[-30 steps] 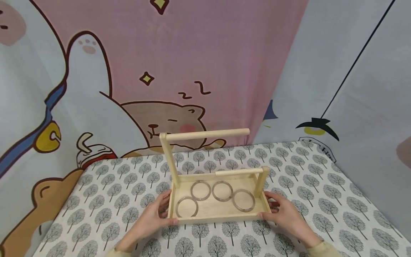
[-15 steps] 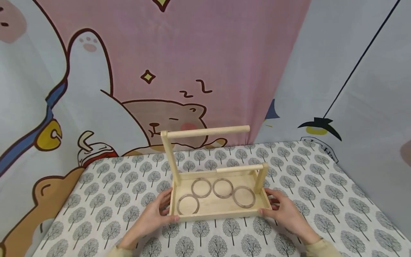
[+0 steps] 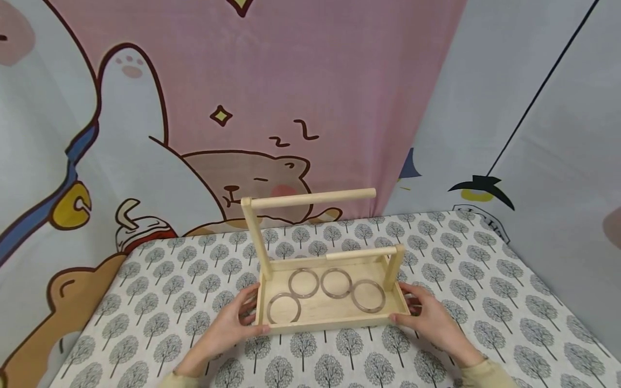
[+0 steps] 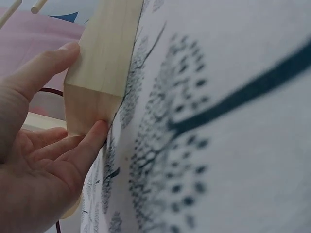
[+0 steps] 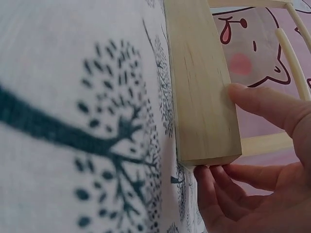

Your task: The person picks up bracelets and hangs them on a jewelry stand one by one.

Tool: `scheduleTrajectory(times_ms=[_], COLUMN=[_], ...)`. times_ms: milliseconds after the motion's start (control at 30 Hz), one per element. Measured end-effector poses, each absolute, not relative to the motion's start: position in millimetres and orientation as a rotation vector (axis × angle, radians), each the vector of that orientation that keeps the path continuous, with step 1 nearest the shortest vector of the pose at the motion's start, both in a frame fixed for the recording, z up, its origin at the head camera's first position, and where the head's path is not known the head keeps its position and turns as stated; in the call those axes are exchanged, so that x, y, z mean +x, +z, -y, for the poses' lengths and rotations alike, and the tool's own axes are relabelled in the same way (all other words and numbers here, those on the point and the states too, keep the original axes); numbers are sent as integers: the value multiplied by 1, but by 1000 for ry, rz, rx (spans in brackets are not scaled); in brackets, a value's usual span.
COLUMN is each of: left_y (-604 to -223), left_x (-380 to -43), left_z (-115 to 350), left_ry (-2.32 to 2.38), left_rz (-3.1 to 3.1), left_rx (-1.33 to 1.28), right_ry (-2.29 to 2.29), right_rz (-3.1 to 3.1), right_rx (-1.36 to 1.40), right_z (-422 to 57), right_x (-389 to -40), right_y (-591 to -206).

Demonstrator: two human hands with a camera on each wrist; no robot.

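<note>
In the head view a pale wooden bangle stand (image 3: 335,323) rests on the patterned cloth. Its shallow tray has a tall post with a bar at the left and a shorter post with a bar at the right. Several translucent purplish bangles (image 3: 336,283) lie flat inside the tray. My left hand (image 3: 232,319) grips the left end, thumb on the front corner and fingers against the side. At the opposite end my right hand (image 3: 429,319) holds the stand the same way. Both wrist views show thumb and fingertips touching the wood (image 4: 104,53); neither shows the bangles.
A white tablecloth (image 3: 160,318) printed with grey trees covers the table. Behind it hangs a pink curtain (image 3: 339,97) with cartoon animals. A pale curtain (image 3: 558,161) closes off the right side.
Compared with one second ago, the stand sits very slightly farther back, both hands still on its ends. The bangles keep their places in the tray. The head view has shifted a little.
</note>
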State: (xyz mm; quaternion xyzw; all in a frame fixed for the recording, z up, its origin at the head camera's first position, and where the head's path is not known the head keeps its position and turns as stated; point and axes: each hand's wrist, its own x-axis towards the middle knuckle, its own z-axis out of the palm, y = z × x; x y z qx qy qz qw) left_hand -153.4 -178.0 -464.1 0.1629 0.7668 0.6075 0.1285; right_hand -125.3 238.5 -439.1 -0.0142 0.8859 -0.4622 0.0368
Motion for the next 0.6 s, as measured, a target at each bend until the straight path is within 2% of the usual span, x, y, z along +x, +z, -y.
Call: scheduleTrajectory(times_ms=[600], left_y=[-451], left_x=[-155], left_z=[192], left_ry=[1732], left_rz=[-2334], left_rx=[464], right_ry=[-1488], right_rz=[-2941], right_rx=[-262], right_z=[-230], right_x=[-124], right_y=[-431])
